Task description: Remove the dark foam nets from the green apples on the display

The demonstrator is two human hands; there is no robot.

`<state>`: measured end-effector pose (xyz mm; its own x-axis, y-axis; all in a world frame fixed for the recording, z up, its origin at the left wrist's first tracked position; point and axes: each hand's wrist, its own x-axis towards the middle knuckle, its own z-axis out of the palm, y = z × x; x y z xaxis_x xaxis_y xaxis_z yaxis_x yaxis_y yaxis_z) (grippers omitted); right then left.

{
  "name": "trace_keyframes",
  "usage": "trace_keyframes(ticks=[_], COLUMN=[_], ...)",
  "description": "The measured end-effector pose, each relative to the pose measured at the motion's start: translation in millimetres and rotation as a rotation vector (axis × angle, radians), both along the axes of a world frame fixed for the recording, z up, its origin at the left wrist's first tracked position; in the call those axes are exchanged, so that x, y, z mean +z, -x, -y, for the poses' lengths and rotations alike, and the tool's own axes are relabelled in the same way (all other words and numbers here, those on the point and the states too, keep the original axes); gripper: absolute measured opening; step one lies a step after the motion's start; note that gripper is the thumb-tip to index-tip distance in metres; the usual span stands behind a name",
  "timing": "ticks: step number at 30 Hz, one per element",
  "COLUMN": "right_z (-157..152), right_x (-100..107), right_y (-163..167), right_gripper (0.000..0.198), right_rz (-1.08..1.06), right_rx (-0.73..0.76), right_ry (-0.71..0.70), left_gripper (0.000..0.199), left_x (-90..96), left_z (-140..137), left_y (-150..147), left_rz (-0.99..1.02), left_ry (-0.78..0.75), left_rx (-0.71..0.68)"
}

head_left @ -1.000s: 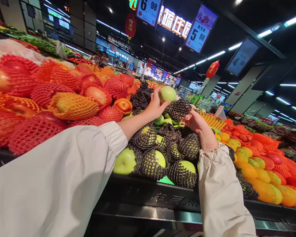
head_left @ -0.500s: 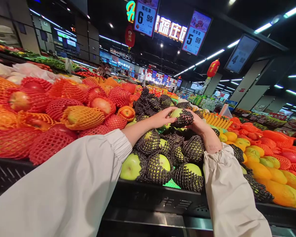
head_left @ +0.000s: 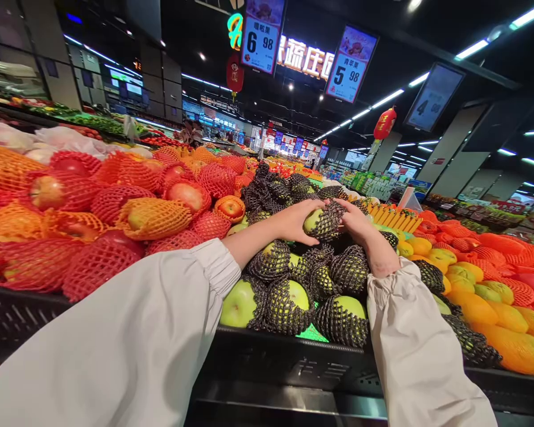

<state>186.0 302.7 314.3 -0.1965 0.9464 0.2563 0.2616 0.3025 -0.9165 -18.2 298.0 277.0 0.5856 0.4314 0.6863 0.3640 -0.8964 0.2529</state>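
Observation:
A green apple [head_left: 312, 222] partly covered by a black foam net [head_left: 331, 220] is between my two hands, above the pile. My left hand [head_left: 293, 222] curves round its left side, fingers over the top and thumb below. My right hand [head_left: 356, 222] pinches the net at the apple's right side. The net covers the right part of the fruit, while the left part is bare. Below lie several more netted green apples, such as one apple [head_left: 297, 295] at the front, and a bare-faced apple [head_left: 239, 303] on the left.
A black crate [head_left: 289, 356] edges the display in front. Red apples in red and orange nets [head_left: 104, 267] are heaped left. Yellow-orange fruit [head_left: 493, 317] lies right, beside fruit in red nets [head_left: 493, 243]. Price screens [head_left: 350, 64] hang overhead.
The apple has turned and shifted slightly left and down. My left thumb has moved lower under it, and my right fingers have come up to its upper right side.

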Motion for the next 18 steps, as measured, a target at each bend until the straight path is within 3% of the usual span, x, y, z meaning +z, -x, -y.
trace_keyframes(ticks=[5, 10, 13, 18], right_z=[-5.9, 2.1, 8.4, 8.0], right_x=[2.0, 6.8, 6.4, 1.6], right_y=[-3.7, -2.8, -0.9, -1.8], right_gripper=[0.030, 0.028, 0.035, 0.051], right_rz=[-0.121, -0.287, -0.252, -0.119], right_rx=[-0.152, 0.195, 0.360, 0.307], right_ry=[0.013, 0.154, 0.160, 0.013], left_gripper=[0.082, 0.084, 0.086, 0.082], left_x=[3.2, 6.5, 7.4, 9.1], left_z=[8.1, 11.7, 12.5, 13.2], left_y=[1.4, 1.1, 2.5, 3.6], left_rz=[-0.033, 0.239, 0.258, 0.085], left_ry=[-0.126, -0.117, -0.063, -0.081], left_rx=[0.039, 0.131, 0.197, 0.257])
